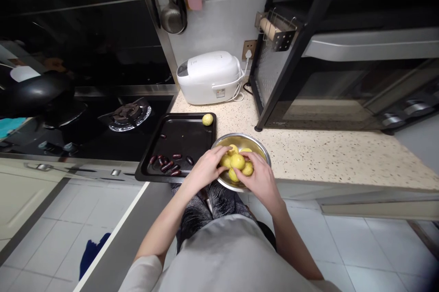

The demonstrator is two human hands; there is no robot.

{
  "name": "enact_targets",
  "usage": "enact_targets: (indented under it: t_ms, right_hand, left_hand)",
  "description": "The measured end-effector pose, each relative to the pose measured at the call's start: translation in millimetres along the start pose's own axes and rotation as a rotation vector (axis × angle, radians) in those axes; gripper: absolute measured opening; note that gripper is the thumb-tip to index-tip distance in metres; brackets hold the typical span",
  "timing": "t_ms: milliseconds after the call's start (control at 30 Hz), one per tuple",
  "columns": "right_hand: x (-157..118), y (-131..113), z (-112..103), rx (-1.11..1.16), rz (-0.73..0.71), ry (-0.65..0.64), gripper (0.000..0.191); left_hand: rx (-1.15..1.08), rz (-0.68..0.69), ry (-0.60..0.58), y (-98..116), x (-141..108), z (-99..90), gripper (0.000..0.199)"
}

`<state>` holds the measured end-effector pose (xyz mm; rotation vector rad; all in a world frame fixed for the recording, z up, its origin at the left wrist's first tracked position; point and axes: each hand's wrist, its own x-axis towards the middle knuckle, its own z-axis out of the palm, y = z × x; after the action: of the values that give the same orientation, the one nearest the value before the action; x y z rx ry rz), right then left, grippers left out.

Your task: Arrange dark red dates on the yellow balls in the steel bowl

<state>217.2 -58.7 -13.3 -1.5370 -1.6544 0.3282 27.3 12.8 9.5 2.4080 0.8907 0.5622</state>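
A metal bowl (264, 151) at the counter's front edge holds several round yellow balls (238, 161), heaped together; I cannot tell what they are made of. My left hand (208, 165) reaches over the bowl's left rim, its fingers curled against the balls on that side. From the right, my right hand (258, 172) has its thumb and fingers bent around the balls at the top of the heap. Left of the bowl lies a black baking tray (185, 134) with another yellow ball (207, 119) in its far right corner. Several glossy dark red oblong pieces (167, 166) lie towards its near side.
A white rice cooker (211, 77) stands behind the tray. A gas burner (127, 113) and a black wok (37, 93) are at the left. The oven (343, 95) sits on the speckled counter (325, 150) at right. Below the tray, a drawer (126, 232) is pulled out.
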Motion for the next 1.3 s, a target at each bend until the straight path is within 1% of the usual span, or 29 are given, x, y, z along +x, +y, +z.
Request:
enact_targets:
  t_ms: [100,200,333,533,600,667,733,800,900,1000,1100,1167,1233,1300]
  right_hand:
    - [1.0,-4.6,0.9,0.055,0.005,0.010,0.028]
    - [-0.1,-12.2,3.8,0.116,-0.016,-0.011,0.030]
    - [-2.3,-19.4,8.0,0.140,-0.021,-0.097,0.031]
    - [-2.7,-17.1,1.5,0.034,0.009,-0.238,0.030]
    - [-3.1,-16.6,-0.6,0.003,-0.019,-0.275,0.029]
    - [-3.5,-16.8,-0.9,-0.023,-0.058,-0.280,0.029]
    - [-3.6,-17.3,0.6,-0.037,-0.089,-0.272,0.029]
    - [-3.2,-18.0,3.1,-0.049,-0.104,-0.261,0.029]
    - [-2.6,-19.3,7.0,-0.062,-0.108,-0.254,0.028]
    - [-3.2,-19.1,9.6,-0.056,-0.100,-0.263,0.028]
    - [-4.3,-16.6,10.0,-0.033,-0.067,-0.266,0.031]
    - [-4.4,-14.8,9.3,-0.006,-0.037,-0.269,0.030]
    - [-3.8,-13.8,8.4,0.019,-0.015,-0.273,0.026]
    - [-2.7,-13.6,8.0,0.030,-0.008,-0.274,0.022]
  left_hand:
    - [0.158,-0.023,-0.034,-4.7,2.8,-1.5,0.050]
    - [0.248,0.005,-0.071,-6.9,6.0,-3.7,0.040]
    - [0.246,0.023,-0.112,-9.1,9.5,-9.4,0.036]
    - [0.231,0.028,-0.133,-13.4,12.0,-14.1,0.039]
    - [0.239,0.038,-0.125,-15.1,11.9,-13.7,0.039]
    - [0.241,0.039,-0.103,-16.5,11.7,-12.2,0.035]
    - [0.217,0.015,-0.055,-17.1,11.6,-9.9,0.032]
    - [0.166,-0.032,0.006,-16.6,11.6,-7.4,0.036]
    - [0.131,-0.076,0.048,-12.7,10.9,-5.8,0.035]
    - [0.147,-0.069,0.074,-5.0,6.5,-8.9,0.026]
    - [0.110,-0.066,0.113,4.8,-2.9,-14.9,0.019]
    - [0.082,-0.062,0.089,11.0,-10.2,-18.0,0.016]
    - [0.065,-0.064,0.046,15.9,-16.6,-18.9,0.017]
    - [0.041,-0.079,0.032,19.1,-21.1,-17.3,0.019]
